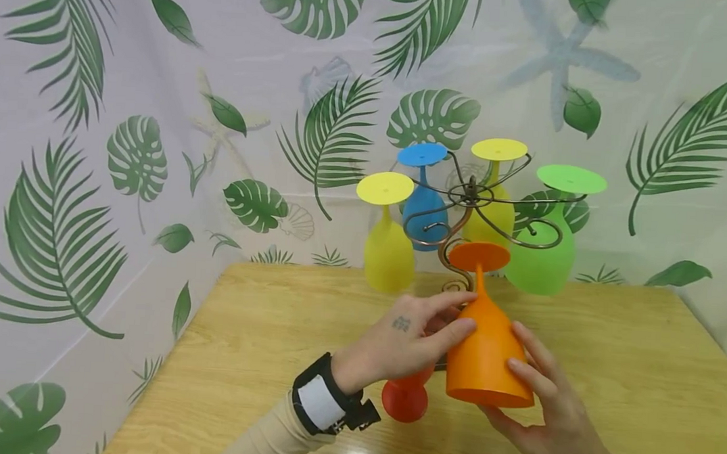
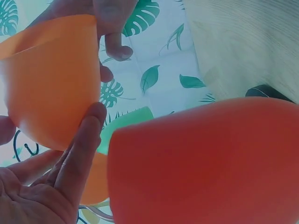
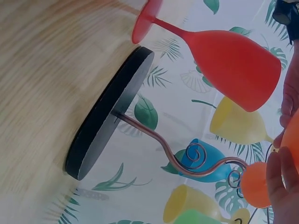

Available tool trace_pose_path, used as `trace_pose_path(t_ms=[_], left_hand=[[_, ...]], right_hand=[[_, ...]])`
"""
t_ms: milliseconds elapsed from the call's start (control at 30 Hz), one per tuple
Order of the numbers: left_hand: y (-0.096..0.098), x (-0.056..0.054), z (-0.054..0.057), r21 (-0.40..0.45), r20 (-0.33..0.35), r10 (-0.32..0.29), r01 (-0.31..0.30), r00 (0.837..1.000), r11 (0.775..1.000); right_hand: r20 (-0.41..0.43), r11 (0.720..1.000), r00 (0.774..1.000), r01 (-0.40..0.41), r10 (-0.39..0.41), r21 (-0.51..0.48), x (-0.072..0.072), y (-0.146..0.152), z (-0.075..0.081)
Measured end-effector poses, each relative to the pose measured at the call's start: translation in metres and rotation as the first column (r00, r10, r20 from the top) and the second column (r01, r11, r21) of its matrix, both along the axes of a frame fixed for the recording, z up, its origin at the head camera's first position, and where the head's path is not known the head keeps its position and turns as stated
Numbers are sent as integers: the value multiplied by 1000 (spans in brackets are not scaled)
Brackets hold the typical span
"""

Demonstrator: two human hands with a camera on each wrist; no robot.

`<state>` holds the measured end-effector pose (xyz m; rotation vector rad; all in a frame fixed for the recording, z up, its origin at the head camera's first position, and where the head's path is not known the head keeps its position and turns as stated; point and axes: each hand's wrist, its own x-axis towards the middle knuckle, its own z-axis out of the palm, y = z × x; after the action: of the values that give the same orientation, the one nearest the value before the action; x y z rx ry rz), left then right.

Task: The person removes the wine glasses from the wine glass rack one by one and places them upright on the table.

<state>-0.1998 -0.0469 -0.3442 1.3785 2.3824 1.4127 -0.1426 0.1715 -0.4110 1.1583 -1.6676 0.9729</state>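
An orange plastic goblet (image 1: 488, 361) hangs upside down between both hands, its round foot at the top and its mouth facing down. My left hand (image 1: 404, 334) pinches it near where the stem meets the bowl. From the other side my right hand (image 1: 557, 405) holds the bowl, fingers on its wall and thumb near the rim. Behind it is a metal goblet rack (image 1: 473, 196) with curled wire arms. A red goblet (image 3: 233, 65) stands upright on the table below my left hand, which partly hides it in the head view.
Hanging upside down on the rack are a left yellow goblet (image 1: 389, 255), a blue goblet (image 1: 424, 213), a rear yellow goblet (image 1: 492, 212) and a green goblet (image 1: 545, 258). The rack's black base (image 3: 110, 114) stands on the wooden table (image 1: 261, 331). A leaf-patterned cloth (image 1: 180, 110) hangs behind.
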Motion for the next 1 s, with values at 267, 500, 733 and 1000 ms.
trace_pose_path(t_ms=[267,500,733,1000], left_hand=[[-2,3,3,-46,30,63,-62,998,997],[-2,1,1,-33,-95,28,-31,995,999],[-3,-1,0,14,-346,0,6,938,1000],[-6,-3,-3,7,-410,-15,20,912,1000]], right_hand=[[35,996,996,-83,83,-12,-2,-2,4],[109,1000,994,-13,15,-24,2,2,7],[173,992,979,118,-107,-54,-4,10,-9],[320,987,938,156,-133,-47,-14,22,-23]])
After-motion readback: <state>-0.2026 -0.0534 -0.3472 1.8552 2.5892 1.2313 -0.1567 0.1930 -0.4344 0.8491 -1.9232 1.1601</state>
